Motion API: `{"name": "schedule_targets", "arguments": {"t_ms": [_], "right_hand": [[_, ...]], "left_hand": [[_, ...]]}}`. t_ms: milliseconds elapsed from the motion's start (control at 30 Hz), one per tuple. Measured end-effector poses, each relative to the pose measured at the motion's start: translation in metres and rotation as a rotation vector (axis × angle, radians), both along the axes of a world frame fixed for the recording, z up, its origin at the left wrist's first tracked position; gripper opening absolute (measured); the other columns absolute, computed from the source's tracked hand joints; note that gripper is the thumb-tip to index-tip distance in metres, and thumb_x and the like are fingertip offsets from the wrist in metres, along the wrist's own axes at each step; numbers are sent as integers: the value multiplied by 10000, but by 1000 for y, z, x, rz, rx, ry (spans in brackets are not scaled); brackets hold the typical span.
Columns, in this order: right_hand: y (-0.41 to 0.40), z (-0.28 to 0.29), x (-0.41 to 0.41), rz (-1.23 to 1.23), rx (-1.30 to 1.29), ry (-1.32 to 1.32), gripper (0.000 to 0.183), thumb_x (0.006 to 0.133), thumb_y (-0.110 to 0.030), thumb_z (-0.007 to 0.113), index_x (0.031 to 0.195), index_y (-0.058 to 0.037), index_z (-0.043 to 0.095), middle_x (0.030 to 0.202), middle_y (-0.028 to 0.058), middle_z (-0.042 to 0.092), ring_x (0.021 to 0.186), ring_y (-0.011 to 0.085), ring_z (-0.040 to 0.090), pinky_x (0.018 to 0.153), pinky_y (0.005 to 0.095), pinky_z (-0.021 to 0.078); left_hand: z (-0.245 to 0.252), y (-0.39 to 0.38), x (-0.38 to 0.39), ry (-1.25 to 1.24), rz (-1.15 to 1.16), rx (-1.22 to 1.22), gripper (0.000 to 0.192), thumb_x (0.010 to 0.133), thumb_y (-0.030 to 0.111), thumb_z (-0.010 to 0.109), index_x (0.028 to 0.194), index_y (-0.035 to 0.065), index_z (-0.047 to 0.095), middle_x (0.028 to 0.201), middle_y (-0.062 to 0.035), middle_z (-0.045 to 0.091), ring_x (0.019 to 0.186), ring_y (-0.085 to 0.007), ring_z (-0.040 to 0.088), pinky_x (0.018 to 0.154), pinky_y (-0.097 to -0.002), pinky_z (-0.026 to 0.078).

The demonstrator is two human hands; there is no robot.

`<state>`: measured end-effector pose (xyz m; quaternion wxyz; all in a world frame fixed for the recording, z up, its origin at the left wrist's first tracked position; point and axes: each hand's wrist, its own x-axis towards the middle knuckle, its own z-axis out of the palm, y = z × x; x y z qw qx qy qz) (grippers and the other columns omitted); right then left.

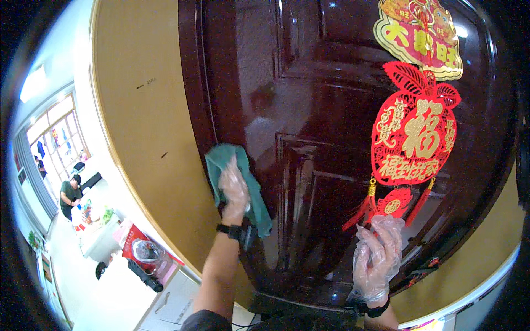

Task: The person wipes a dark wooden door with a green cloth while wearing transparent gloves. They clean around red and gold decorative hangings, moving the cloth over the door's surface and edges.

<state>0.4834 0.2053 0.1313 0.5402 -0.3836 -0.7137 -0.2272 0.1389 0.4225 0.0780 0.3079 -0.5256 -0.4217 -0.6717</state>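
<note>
My left hand [234,188], in a clear plastic glove, presses a green cloth [258,209] flat against the left edge of a glossy dark brown panelled door [331,111]. Motion blurs that hand slightly. On the door's right side hangs a red cut-out ornament [383,163] with gold characters and red tassels [419,207]. My right hand [379,252], also gloved, has its fingers curled at the ornament's small lower piece [391,202]. Whether those fingers grip it is hidden by the hand. Above hangs a red and gold plaque [418,45] bearing writing.
A tan wall [140,116] with dark marks borders the door. At the left, a white cabinet [165,302] carries a red bag [138,248] and a black folded umbrella [145,276]. Farther back, a person [70,192] in a cap stands at a cluttered table [97,238].
</note>
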Motion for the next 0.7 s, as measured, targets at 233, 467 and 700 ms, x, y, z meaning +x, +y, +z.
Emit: {"name": "schedule_targets", "arguments": {"t_ms": [233, 467, 700], "right_hand": [[-8, -26, -33, 330, -109, -99, 309, 702, -2, 665, 1000, -77, 692, 1065, 87, 642, 959, 290, 608, 845, 423, 515], [-14, -35, -58, 241, -181, -22, 224, 761, 2, 618, 960, -69, 694, 1025, 108, 665, 978, 302, 622, 883, 430, 498], [-3, -53, -69, 161, -251, -17, 328, 744, -43, 638, 1064, -99, 688, 1087, 79, 650, 1001, 281, 598, 896, 407, 498]], "left_hand": [[-97, -42, -13, -229, -239, -320, 308, 953, 26, 441, 1226, -8, 579, 910, -84, 618, 790, -209, 567, 764, -312, 480], [112, -101, 30, -486, -60, -214, 405, 979, 130, 306, 1334, 28, 470, 1262, -205, 570, 1127, -304, 559, 1026, -395, 398], [229, -17, -29, -82, 172, 320, 340, 887, 88, 503, 1223, 90, 558, 997, -227, 660, 883, -399, 644, 783, -459, 504]]}}
